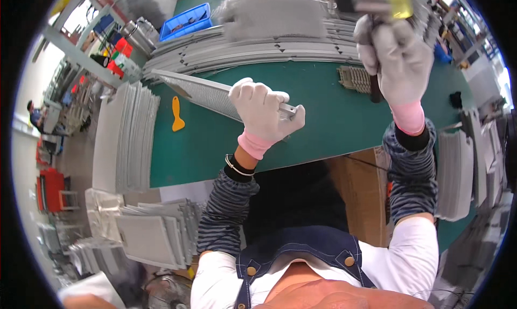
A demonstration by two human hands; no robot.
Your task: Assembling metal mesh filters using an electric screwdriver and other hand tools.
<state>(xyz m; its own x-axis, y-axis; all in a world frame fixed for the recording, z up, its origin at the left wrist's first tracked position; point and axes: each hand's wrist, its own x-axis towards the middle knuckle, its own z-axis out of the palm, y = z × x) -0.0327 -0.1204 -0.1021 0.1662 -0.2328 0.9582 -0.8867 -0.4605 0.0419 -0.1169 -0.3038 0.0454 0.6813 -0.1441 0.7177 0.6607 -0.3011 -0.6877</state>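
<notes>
My left hand (261, 112), in a white glove with a pink cuff, is closed round the near end of a grey mesh panel (207, 97) with a metal edge frame. The panel stands tilted on the green tabletop and stretches away to the far left. Raised at the upper right, my gloved right hand (403, 64) is closed round the dark handle of a mallet (399, 6). The mallet's head, yellow at one end, is blurred. Below that hand, a row of small beige plastic pieces (354, 78) lies on the table.
An orange-yellow scraper (176, 115) lies on the green table (323, 126). Upright panels (129, 137) line its left side, with more panels (455, 174) at the right. Long frame strips (242, 50) are piled along the back, near a blue bin (186, 23). Panels (151, 236) stand below left.
</notes>
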